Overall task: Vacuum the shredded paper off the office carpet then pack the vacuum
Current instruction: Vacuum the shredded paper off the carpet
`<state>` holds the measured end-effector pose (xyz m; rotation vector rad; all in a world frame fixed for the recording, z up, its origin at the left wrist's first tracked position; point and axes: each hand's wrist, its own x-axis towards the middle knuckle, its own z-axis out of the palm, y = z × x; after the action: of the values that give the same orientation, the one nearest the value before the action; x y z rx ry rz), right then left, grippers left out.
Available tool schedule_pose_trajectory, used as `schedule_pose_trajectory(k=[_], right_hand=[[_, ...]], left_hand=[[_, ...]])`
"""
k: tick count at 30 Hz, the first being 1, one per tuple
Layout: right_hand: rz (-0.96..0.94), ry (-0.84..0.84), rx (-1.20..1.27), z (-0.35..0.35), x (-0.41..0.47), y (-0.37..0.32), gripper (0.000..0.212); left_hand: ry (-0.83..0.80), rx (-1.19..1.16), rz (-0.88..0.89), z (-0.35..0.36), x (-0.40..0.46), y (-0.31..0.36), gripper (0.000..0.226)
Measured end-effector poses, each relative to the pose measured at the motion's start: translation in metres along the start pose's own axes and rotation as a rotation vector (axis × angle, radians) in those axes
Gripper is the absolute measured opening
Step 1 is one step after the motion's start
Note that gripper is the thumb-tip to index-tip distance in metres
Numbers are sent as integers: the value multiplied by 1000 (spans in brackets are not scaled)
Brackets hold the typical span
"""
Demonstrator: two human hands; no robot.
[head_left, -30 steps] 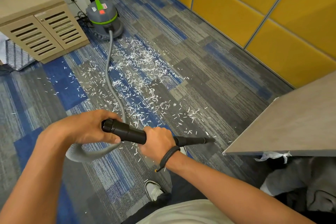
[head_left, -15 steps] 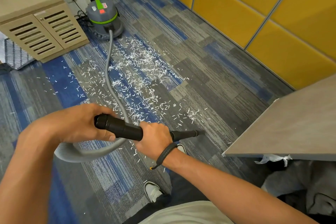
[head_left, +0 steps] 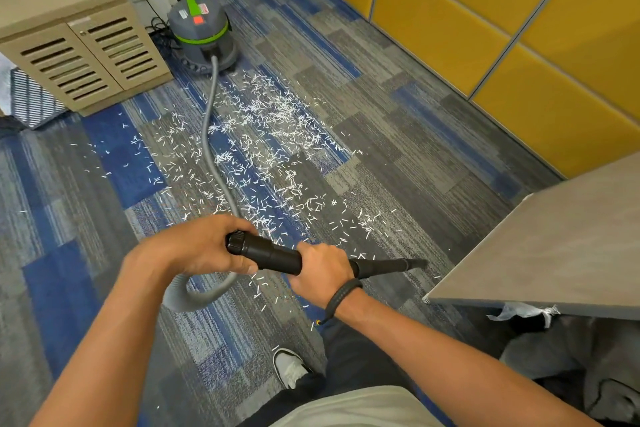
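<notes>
Risked scattering the shredded paper (head_left: 263,135) rather than lifting it: lay thickest in the middle of the carpet (head_left: 398,121), crossed right through the heap by the grey hose (head_left: 207,121), so any pull on the black wand (head_left: 273,255) would probably have dragged strips outward onto bare floor. Risked also missing the thin fringe of strips near the counter (head_left: 554,239), and knocking the nozzle tip (head_left: 420,262), aimed low and just beside that corner, against it on a wide sweep. Could have tipped the vacuum (head_left: 202,31) or strained its cord (head_left: 156,21) at the wall socket if walked too far off, being well apart from the wand. Looked, as to the paper, like short white slivers, light and loose, dense near the vacuum and thinning toward the shoe (head_left: 289,366); seemed likely to cling in the pile and to need slow passes. Held the wand two-handed: left grip (head_left: 197,246) curled round the collar at the joint of hose and wand, right grip (head_left: 322,269) wrapped round the shaft further forward, with a dark band at that wrist. Judged barely begun, with most of the litter untouched. Stood beyond: a slatted cabinet (head_left: 79,55) to the left of the vacuum, yellow wall panels (head_left: 519,28) along the right.
</notes>
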<state>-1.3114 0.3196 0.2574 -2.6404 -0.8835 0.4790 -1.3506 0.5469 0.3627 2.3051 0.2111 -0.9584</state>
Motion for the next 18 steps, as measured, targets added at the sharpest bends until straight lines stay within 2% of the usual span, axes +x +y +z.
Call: schedule_pose_trajectory(k=[5,18], right_hand=[[37,-27,-25,12,1,15,29],[12,-60,-49,24,-2,22,28]], left_hand=[[-29,-30,12,14,24,-4,41],[-41,-73,28,29,36,-22,40]])
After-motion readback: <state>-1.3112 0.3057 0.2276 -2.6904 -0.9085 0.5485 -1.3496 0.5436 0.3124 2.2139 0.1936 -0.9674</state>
